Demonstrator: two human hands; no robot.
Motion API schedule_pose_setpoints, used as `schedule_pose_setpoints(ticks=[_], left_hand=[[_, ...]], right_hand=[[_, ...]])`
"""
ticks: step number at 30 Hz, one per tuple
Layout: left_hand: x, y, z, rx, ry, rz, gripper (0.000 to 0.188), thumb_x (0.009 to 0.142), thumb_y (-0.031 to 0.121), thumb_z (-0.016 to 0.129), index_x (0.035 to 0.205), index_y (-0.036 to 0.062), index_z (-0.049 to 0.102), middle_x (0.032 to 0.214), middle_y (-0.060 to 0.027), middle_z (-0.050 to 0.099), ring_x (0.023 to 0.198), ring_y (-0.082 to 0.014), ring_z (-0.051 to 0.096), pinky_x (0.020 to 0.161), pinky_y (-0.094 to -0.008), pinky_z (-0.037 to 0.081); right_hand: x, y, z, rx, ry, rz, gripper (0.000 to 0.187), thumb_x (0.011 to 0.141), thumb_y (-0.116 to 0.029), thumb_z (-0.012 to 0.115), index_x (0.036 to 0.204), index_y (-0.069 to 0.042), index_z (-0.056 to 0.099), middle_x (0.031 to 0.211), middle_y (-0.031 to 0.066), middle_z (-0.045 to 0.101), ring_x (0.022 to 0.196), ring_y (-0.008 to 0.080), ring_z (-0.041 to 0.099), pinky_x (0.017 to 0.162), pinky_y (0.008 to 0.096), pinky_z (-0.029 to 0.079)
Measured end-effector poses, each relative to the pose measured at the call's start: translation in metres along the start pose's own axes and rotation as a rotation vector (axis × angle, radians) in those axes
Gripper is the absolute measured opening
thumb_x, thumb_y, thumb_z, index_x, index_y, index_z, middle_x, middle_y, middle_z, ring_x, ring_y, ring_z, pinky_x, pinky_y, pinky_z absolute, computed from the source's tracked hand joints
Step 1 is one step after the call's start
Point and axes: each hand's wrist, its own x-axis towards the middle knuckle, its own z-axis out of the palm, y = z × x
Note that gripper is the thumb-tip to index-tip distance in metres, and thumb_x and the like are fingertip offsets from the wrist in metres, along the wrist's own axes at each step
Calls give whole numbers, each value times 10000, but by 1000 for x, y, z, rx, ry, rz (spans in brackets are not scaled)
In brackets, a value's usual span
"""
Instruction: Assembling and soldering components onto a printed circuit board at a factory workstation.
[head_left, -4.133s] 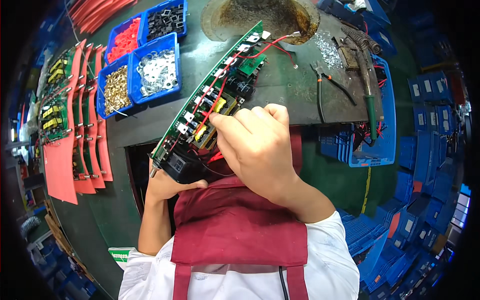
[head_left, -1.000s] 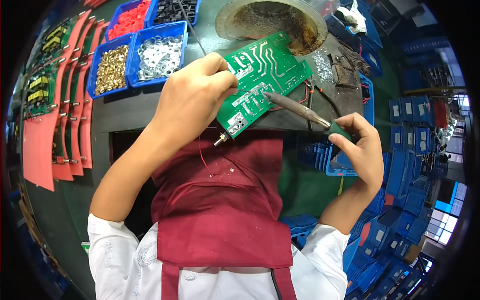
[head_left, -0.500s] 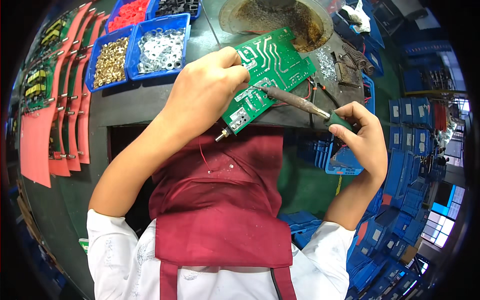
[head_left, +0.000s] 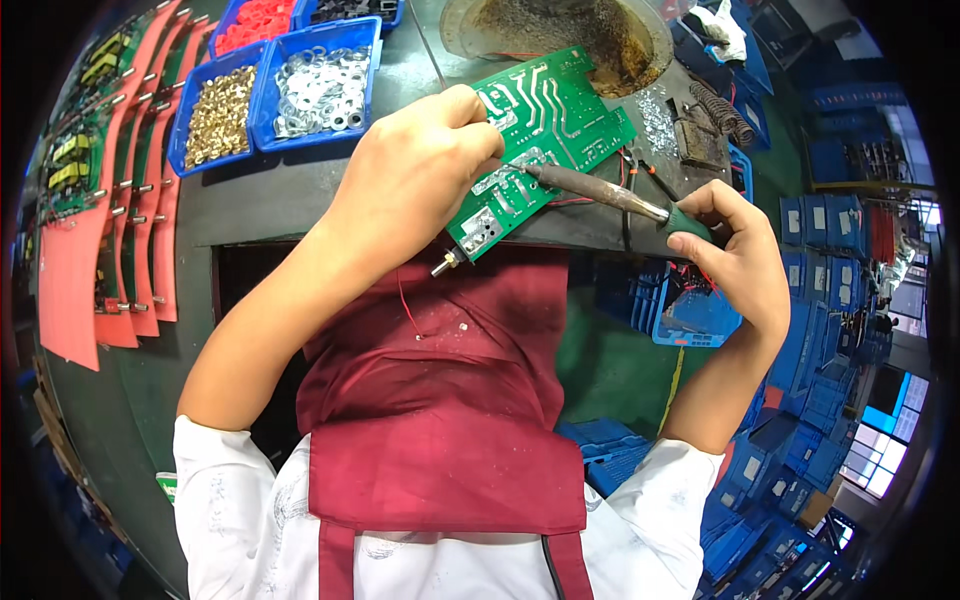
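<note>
A green circuit board [head_left: 590, 135] lies tilted at the bench's front edge, its soldered side up, with a threaded metal post [head_left: 445, 263] at its near corner. My left hand [head_left: 415, 170] is closed over the board's left side, pinching a thin solder wire [head_left: 428, 50] that runs in from above; the fingertips are partly hidden. In my right hand [head_left: 742, 260] is a soldering iron [head_left: 600, 190], gripped by its green handle. Its tip points left onto the board's pads, close beside my left fingertips. Whether the tip touches a pad, I cannot tell.
Blue bins hold brass nuts [head_left: 222, 115], silver washers [head_left: 320, 92] and red parts [head_left: 254, 24] at the back left. Red panels with boards [head_left: 70, 280] stand far left. A round, stained dish [head_left: 560, 40] sits behind the board, a coiled spring [head_left: 722, 113] to its right.
My right hand and the soldering iron have shifted slightly right, and the tip sits a little farther right on the board. My left hand stays nearly in place; the board has moved slightly.
</note>
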Motion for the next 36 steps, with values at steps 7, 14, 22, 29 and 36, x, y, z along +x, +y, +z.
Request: schedule_pose_setpoints(ticks=[7, 14, 22, 29, 36], left_hand=[[-1, -1, 2, 5, 3, 6, 86, 856, 95, 727, 868, 25, 678, 932, -121, 647, 870, -335, 687, 743, -448, 567], [-1, -1, 5, 24, -8, 7, 67, 851, 89, 713, 868, 27, 694, 938, -123, 650, 877, -331, 691, 750, -449, 570], [0, 0, 8, 19, -23, 6, 85, 849, 94, 726, 861, 18, 690, 929, -135, 642, 882, -342, 688, 764, -457, 567], [1, 2, 11, 35, -16, 20, 108, 847, 103, 743, 852, 15, 681, 913, -134, 629, 870, -340, 683, 763, -456, 563], [2, 4, 14, 44, -19, 23, 113, 847, 106, 744, 846, 17, 674, 908, -133, 628, 872, -337, 685, 766, -452, 565]], right_hand=[[4, 1, 0, 9, -23, 28, 281, 829, 48, 824, 1024, 5, 627, 893, -18, 600, 812, 49, 556, 704, 233, 478], [7, 6, 1, 36, -21, 0, 289, 819, 88, 807, 1024, 9, 618, 916, -16, 607, 846, 54, 577, 749, 236, 507], [7, 6, 0, -47, -3, -27, 296, 812, 62, 825, 1023, 6, 624, 905, -18, 597, 811, 49, 541, 716, 234, 468], [8, 7, -1, -57, 7, -32, 309, 800, 54, 834, 1024, 1, 629, 903, -21, 605, 802, 51, 548, 710, 239, 473], [13, 13, -4, -54, -19, -71, 311, 798, 44, 844, 1015, -1, 625, 906, -22, 587, 840, 64, 555, 755, 254, 475]])
